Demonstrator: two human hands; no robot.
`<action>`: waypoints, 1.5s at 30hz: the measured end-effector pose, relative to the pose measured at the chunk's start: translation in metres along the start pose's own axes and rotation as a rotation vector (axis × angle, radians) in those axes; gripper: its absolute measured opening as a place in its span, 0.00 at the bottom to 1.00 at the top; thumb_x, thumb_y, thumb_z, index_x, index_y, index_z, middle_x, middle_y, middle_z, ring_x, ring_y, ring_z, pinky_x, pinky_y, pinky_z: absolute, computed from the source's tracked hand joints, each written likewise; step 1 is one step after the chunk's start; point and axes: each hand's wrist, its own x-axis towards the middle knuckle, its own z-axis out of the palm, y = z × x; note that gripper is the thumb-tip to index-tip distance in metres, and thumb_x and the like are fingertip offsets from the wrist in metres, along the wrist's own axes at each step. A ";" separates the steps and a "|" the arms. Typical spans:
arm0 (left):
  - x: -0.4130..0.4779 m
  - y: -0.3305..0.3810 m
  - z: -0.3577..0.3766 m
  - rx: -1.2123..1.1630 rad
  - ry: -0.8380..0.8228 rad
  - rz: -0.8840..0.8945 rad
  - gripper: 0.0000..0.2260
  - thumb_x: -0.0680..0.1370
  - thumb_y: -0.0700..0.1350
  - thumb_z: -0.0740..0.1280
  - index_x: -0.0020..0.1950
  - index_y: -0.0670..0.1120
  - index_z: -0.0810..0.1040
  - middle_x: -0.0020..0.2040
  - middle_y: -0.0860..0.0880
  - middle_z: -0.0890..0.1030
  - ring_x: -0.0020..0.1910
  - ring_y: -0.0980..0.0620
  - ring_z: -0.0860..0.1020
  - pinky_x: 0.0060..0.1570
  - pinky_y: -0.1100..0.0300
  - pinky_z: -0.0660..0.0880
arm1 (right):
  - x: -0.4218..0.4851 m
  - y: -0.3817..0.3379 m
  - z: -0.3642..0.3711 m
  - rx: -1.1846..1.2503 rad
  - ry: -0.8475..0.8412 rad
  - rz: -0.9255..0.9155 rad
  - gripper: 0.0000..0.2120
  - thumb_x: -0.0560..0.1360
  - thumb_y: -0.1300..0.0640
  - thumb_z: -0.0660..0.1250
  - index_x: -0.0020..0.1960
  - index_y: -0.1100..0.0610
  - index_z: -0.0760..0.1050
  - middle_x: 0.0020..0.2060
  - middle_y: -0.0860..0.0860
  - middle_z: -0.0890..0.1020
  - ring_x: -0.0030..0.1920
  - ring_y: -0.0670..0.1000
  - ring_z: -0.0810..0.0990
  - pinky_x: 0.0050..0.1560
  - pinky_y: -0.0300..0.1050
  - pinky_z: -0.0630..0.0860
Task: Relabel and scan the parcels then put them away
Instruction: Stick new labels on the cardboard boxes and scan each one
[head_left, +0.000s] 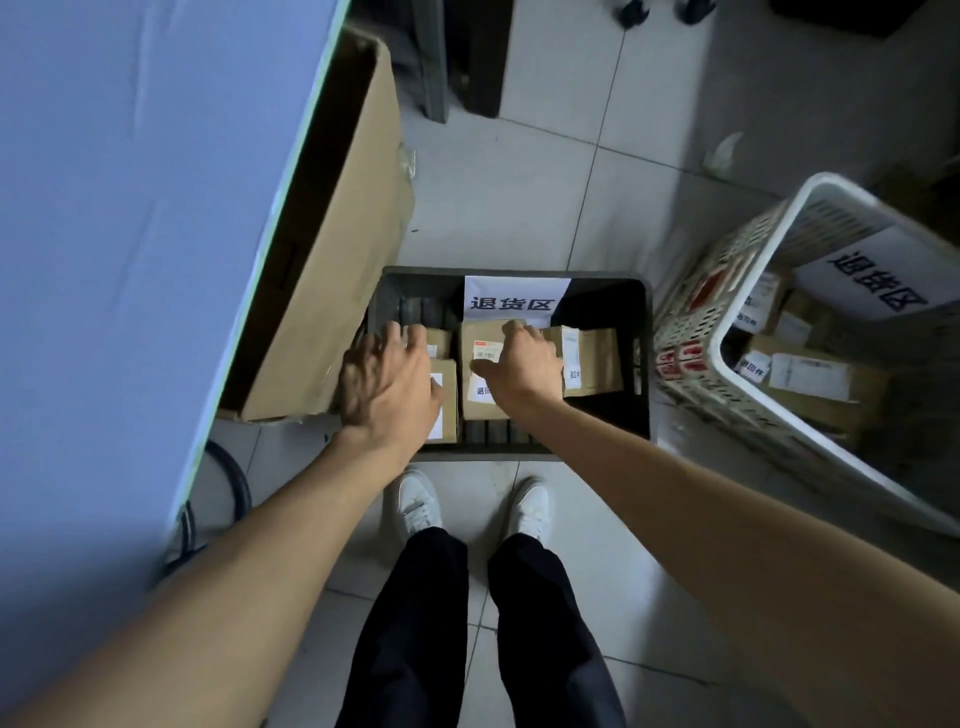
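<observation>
Inside the dark plastic crate (644, 358), the right hand (522, 364) curled its fingers over the far edge of the middle brown cardboard parcel (483, 343), probably to lift it. The left hand (387, 387) reached over the crate's left parcels (448, 410), its grip impossible to tell.

Bare forearms (249, 545); black trousers (415, 623); white shoes (418, 501).
</observation>
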 end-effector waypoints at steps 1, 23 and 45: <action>-0.004 0.001 -0.008 -0.001 0.002 0.011 0.20 0.76 0.48 0.66 0.66 0.45 0.67 0.62 0.44 0.71 0.61 0.43 0.72 0.54 0.51 0.70 | -0.005 -0.003 -0.012 -0.034 0.001 -0.030 0.25 0.75 0.49 0.68 0.66 0.59 0.67 0.63 0.56 0.73 0.64 0.60 0.70 0.65 0.57 0.67; -0.123 -0.077 -0.376 -0.109 0.388 -0.247 0.17 0.77 0.52 0.62 0.61 0.44 0.70 0.59 0.45 0.76 0.58 0.44 0.76 0.50 0.57 0.69 | -0.213 -0.238 -0.333 -0.430 0.224 -0.616 0.17 0.81 0.48 0.55 0.58 0.60 0.71 0.56 0.59 0.76 0.59 0.60 0.73 0.53 0.49 0.69; -0.672 -0.269 -0.143 -0.544 0.316 -1.762 0.15 0.76 0.53 0.64 0.58 0.46 0.70 0.56 0.47 0.77 0.57 0.46 0.77 0.45 0.58 0.67 | -0.662 -0.373 0.044 -0.796 -0.484 -1.821 0.23 0.81 0.42 0.53 0.64 0.59 0.70 0.62 0.58 0.75 0.61 0.57 0.74 0.59 0.48 0.70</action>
